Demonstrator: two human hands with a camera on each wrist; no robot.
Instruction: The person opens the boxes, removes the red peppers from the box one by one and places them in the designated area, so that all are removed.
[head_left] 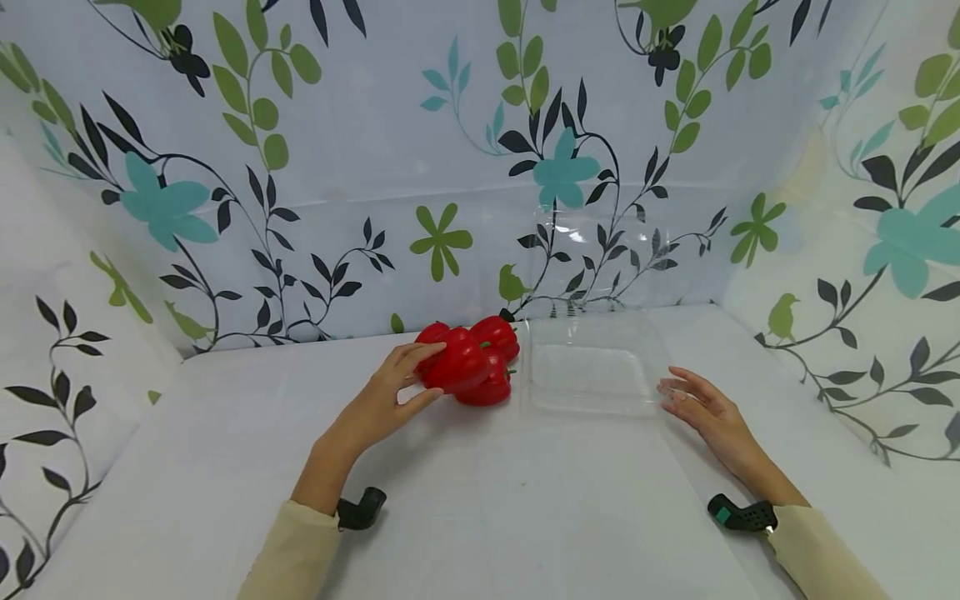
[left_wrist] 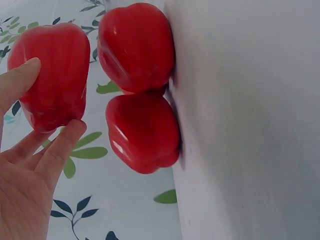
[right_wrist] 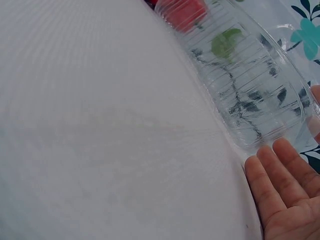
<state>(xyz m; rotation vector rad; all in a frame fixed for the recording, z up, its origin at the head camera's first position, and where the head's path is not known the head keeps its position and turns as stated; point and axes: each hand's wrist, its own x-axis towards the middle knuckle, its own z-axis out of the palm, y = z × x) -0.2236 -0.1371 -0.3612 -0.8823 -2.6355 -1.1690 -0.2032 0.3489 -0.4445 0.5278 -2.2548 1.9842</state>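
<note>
My left hand (head_left: 382, 404) holds a red bell pepper (head_left: 456, 362), with its thumb on one side and fingers on the other. In the left wrist view this bell pepper (left_wrist: 52, 75) is apart from two other red bell peppers (left_wrist: 136, 47) on the table. Stems show on the peppers behind it in the head view. At the right end of a clear plastic container (head_left: 585, 410), my right hand (head_left: 708, 417) grips the edge. Three of its fingers (right_wrist: 267, 182) lie straight against the outer end wall, and the others are partly cut off in the right wrist view.
The container stands just right of the peppers, near the back edge of the white table (head_left: 495, 500). Its clear raised lid (head_left: 600, 250) leans up before the leaf-patterned curtain (head_left: 352, 167). More patterned cloth hangs at both sides.
</note>
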